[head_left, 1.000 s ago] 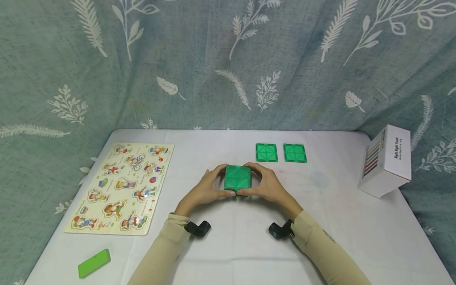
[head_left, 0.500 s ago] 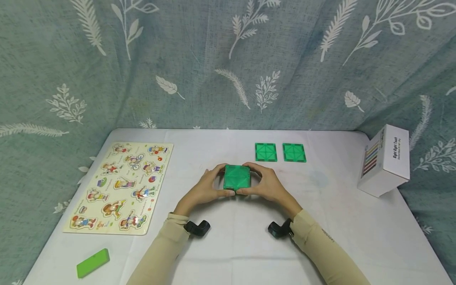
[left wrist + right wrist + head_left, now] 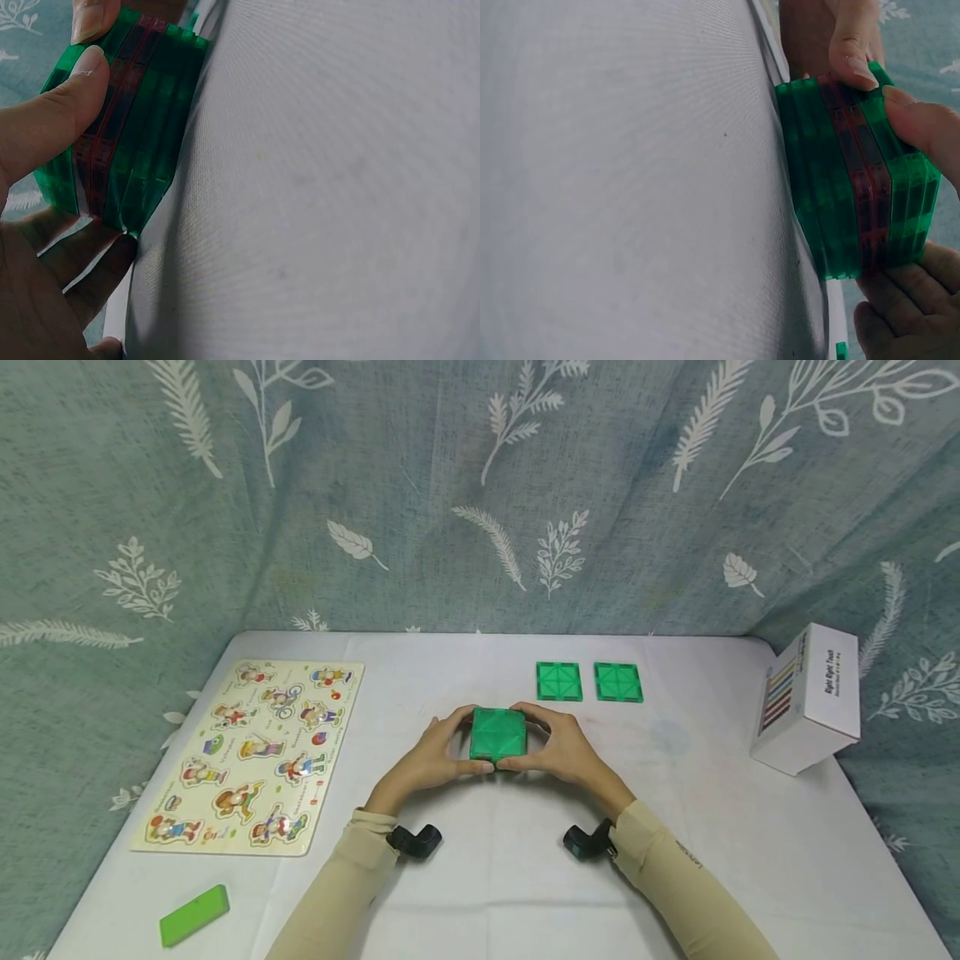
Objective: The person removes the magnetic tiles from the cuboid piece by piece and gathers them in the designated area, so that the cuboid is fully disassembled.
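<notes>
A stack of square magnetic tiles (image 3: pixel 498 733) stands on the white cloth in the middle of the head view, its top tile green. From the side, in the left wrist view, the tile stack (image 3: pixel 154 112) shows green layers with red ones in between. My left hand (image 3: pixel 431 757) grips its left side, thumb at the near face and fingers behind. On the right side my right hand (image 3: pixel 564 750) holds it the same way, and the thumb tips nearly meet. Two single green tiles (image 3: pixel 558 682) (image 3: pixel 618 682) lie flat behind the stack, slightly to the right.
A picture puzzle board (image 3: pixel 251 760) with several cartoon figures lies on the left. A light green block (image 3: pixel 194 916) is near the front left. The white box (image 3: pixel 808 702) with coloured stripes stands at the right edge. A leaf-patterned curtain (image 3: pixel 420 510) hangs behind the table.
</notes>
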{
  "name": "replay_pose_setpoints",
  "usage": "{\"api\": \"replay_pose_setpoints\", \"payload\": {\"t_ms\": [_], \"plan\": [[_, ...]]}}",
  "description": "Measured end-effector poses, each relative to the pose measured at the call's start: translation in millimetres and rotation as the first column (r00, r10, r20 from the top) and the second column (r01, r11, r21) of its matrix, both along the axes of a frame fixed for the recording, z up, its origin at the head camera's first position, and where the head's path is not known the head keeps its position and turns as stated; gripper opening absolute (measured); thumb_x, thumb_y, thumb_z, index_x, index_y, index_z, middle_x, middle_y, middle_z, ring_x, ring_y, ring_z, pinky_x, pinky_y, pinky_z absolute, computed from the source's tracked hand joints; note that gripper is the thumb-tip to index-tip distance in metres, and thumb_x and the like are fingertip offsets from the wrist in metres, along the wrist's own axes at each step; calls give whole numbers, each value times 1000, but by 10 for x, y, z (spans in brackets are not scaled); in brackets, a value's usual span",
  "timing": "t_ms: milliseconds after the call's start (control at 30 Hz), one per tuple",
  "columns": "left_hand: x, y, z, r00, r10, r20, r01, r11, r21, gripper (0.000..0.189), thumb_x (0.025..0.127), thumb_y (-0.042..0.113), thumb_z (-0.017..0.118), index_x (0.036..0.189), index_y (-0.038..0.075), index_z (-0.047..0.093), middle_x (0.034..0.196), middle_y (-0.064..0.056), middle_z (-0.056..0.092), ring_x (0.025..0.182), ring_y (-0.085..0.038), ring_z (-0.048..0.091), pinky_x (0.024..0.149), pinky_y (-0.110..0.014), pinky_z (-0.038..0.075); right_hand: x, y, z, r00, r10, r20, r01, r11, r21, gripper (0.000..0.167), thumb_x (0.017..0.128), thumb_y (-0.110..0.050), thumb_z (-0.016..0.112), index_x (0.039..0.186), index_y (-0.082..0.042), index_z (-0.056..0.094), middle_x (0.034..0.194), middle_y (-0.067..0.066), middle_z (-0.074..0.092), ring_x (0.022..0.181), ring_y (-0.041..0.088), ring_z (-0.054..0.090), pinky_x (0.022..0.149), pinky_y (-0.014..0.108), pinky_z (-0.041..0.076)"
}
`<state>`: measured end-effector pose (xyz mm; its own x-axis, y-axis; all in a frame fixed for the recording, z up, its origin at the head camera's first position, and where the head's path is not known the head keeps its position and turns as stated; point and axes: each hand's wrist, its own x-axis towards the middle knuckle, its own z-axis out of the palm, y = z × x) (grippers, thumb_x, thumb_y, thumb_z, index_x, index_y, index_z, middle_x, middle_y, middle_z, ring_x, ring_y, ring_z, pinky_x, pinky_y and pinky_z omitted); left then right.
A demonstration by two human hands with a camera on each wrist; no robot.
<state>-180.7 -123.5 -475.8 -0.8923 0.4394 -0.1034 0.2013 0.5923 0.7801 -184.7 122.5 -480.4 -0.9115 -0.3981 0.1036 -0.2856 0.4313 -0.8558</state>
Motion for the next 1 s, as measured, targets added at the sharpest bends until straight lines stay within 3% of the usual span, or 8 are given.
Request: {"api": "replay_pose_setpoints", "payload": {"t_ms": [633,833,1000], "plan": [[14,-6,-2,1000,-4,3,4,1000,1,93,83,39,82,156,13,32,158,-10,44,152,-31,34,130,-59,-2,7,2,-33,1000,8,2,-8,1000,-22,75,70,-37,93,136,-21,60,137,0,63,131,23,60,112,43,50],[29,-13,24,999,6,33,-5,1000,-11,97,82,43,82,158,16,29,163,-9,36,156,-34,21,130,-59,-2,-14,1,1,998,23,60,-17,995,-98,67,73,-29,91,132,-20,63,134,2,65,131,25,59,115,44,47],[32,-13,35,999,13,42,-13,1000,-16,97,82,44,82,159,18,28,165,-8,31,158,-36,14,129,-60,-1,-9,-6,19,998,28,62,-22,995,-94,70,73,-30,92,135,-20,61,137,2,63,134,26,57,116,46,46]]}}
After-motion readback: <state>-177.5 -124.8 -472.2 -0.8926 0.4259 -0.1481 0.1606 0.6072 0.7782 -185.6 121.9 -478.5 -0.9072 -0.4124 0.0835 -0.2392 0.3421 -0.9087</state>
